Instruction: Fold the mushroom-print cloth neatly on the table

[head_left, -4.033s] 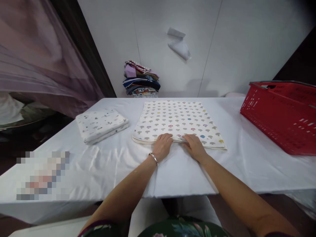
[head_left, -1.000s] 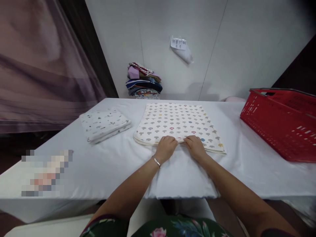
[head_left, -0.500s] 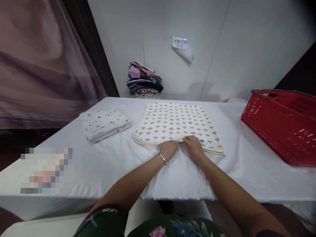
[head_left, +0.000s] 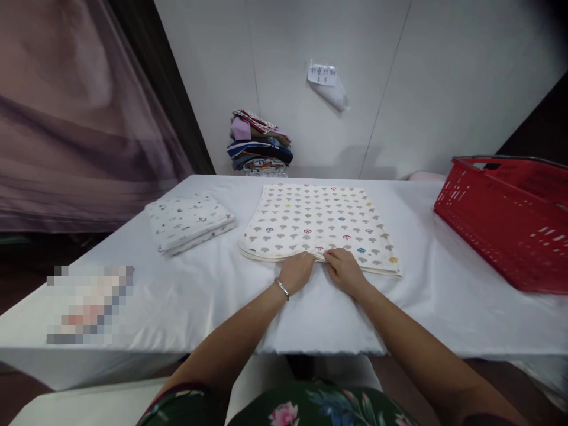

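A cream cloth [head_left: 317, 216] printed with grey and a few coloured mushrooms lies folded in layers on the white-covered table [head_left: 213, 296]. At the middle of its near edge, my left hand [head_left: 298, 271] is closed on the layers, a silver bracelet on its wrist. Close beside it, my right hand [head_left: 345, 269] pinches the same edge, thumb and fingers pressed together. Both hands' fingertips are partly hidden by the cloth. To the left rests another folded white cloth [head_left: 190, 219] with small grey-green prints, touched by neither hand.
A red plastic basket [head_left: 501, 228] stands on the table's right side. Behind the far edge rises a stack of folded clothes [head_left: 261, 145]. A blurred-out flat item [head_left: 91, 307] lies at the near left. A paper sign [head_left: 322, 75] hangs on the wall.
My left hand has shifted slightly left and changed its hold on the near edge. My right hand has moved a little left, closer to the middle. The cloth stays nearly in place.
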Available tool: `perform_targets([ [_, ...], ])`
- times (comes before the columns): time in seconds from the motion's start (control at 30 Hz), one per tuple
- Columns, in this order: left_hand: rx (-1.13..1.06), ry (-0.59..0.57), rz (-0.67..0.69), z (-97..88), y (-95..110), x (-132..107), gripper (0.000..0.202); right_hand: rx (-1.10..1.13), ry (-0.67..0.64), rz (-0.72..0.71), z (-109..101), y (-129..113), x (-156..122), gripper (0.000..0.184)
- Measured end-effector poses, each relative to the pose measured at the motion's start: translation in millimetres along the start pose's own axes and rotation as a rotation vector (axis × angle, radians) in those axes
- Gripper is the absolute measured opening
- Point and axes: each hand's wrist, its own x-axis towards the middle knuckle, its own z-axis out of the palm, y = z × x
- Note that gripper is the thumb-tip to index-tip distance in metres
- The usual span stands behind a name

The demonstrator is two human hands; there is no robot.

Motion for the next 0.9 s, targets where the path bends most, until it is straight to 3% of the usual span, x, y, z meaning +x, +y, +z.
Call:
perform_targets([
  [0.2,-0.013,0.033,-0.007,2.3,-0.6,-0.6,0.023,-0.099,-0.047,0.043,0.1,-1.5,3.4,0.024],
  [0.37,-0.040,0.060,-0.032,-5.8,-0.3,-7.8,0.019,-0.093,0.005,0.026,1.0,2.0,1.3,0.024],
  [0.57,0.047,0.211,0.037,-13.3,7.5,-11.2,0.027,-0.080,0.040,0.007,5.0,8.6,-4.0,0.024],
  [0.67,0.082,0.216,0.043,-8.9,8.6,-3.9,0.031,-0.087,0.054,-0.008,8.1,12.0,-5.6,0.025],
  [0.77,0.111,0.165,0.014,-4.1,0.5,2.6,0.026,-0.103,0.057,-0.028,8.8,14.5,-8.4,0.026],
  [0.9,0.145,0.136,-0.069,-2.2,-25.2,0.6,0.024,-0.124,0.020,-0.037,8.9,16.1,-11.6,0.027],
])
